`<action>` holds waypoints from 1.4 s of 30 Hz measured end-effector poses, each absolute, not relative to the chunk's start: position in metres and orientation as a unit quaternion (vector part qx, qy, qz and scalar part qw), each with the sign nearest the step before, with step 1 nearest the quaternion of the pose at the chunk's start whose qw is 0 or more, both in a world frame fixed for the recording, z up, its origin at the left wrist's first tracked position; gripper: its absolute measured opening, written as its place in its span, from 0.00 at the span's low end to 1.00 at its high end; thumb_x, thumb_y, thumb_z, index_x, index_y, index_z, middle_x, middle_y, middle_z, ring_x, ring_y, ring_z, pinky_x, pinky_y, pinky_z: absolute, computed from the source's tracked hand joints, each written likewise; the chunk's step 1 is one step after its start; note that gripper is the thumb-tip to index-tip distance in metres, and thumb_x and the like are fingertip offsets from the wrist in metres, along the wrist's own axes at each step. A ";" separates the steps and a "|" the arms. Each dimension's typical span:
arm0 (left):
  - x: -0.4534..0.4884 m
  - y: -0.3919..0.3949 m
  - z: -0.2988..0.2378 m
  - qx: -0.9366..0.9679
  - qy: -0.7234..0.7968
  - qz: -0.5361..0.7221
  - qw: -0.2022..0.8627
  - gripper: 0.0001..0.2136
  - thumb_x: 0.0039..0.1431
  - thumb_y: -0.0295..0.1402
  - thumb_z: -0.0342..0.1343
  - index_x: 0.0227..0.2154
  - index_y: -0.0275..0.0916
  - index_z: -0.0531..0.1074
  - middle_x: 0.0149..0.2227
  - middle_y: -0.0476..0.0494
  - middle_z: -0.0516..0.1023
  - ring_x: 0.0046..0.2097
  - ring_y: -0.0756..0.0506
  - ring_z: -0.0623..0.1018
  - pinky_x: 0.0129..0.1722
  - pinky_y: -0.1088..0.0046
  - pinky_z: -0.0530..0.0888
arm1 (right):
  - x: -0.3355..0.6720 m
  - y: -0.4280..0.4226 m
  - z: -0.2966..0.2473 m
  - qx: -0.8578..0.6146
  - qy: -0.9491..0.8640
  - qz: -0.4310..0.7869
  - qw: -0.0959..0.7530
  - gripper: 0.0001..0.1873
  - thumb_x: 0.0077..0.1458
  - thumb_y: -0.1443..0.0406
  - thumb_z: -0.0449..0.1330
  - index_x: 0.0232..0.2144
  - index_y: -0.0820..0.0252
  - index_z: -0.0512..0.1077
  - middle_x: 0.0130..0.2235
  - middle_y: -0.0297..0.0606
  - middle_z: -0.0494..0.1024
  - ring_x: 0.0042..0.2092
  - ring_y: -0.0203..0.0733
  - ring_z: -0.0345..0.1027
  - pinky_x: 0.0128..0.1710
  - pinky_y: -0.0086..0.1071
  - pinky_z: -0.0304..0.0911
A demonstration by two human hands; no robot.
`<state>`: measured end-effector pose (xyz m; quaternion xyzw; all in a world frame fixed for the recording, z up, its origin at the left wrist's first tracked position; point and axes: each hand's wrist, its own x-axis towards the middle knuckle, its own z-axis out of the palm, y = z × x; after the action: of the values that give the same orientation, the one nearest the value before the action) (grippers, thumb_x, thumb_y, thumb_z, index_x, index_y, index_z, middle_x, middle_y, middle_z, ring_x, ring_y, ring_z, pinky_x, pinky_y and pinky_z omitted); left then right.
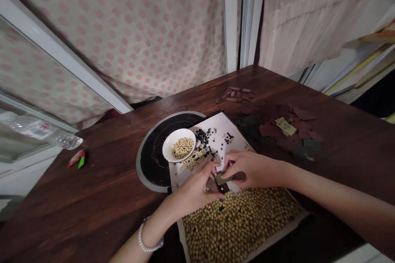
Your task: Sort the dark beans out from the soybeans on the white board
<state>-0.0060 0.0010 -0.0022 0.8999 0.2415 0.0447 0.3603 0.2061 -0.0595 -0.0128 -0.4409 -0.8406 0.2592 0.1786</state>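
Our right hand (248, 169) pinches an olive-green, card-like rectangle (222, 178), likely light, stiff, best edge-held; our left hand (197, 187), half-open, hold unclear.

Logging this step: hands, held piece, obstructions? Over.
Right hand grips small olive piece. Left hand open beside it. Tan beads close by, possible clutter.
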 end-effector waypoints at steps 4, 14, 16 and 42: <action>-0.005 0.001 -0.002 0.901 0.237 0.037 0.362 0.17 0.46 0.31 0.64 0.38 0.40 0.64 0.46 0.41 0.67 0.50 0.37 0.67 0.50 0.56 0.68 | 0.206 -0.060 -0.014 -0.427 -0.836 0.284 0.193 0.15 0.48 0.72 0.60 0.39 0.56 0.78 0.42 0.41 0.72 0.44 0.42 0.66 0.46 0.35 0.59; -0.006 0.002 -0.004 0.901 0.229 0.046 0.364 0.16 0.48 0.32 0.63 0.39 0.41 0.65 0.47 0.41 0.67 0.51 0.37 0.67 0.50 0.56 0.68 | 0.206 -0.060 -0.012 -0.420 -0.837 0.294 0.191 0.14 0.50 0.72 0.60 0.39 0.57 0.77 0.42 0.41 0.72 0.45 0.43 0.66 0.47 0.35 0.59; -0.006 0.002 -0.004 0.902 0.226 0.051 0.365 0.16 0.48 0.32 0.62 0.40 0.41 0.65 0.47 0.41 0.68 0.51 0.37 0.67 0.50 0.55 0.68 | 0.204 -0.060 -0.013 -0.424 -0.839 0.284 0.191 0.14 0.50 0.72 0.59 0.40 0.57 0.77 0.42 0.42 0.71 0.45 0.43 0.66 0.48 0.36 0.59; -0.005 0.002 -0.003 0.902 0.241 0.040 0.357 0.18 0.46 0.33 0.64 0.40 0.40 0.66 0.47 0.40 0.68 0.51 0.37 0.68 0.49 0.56 0.68 | 0.205 -0.060 -0.016 -0.431 -0.838 0.270 0.200 0.15 0.48 0.73 0.56 0.37 0.59 0.77 0.40 0.42 0.69 0.42 0.43 0.65 0.44 0.35 0.59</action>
<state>-0.0048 0.0025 -0.0033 0.9015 0.2408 0.0403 0.3572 0.2046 -0.0597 -0.0157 -0.4307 -0.8376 0.2700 0.1998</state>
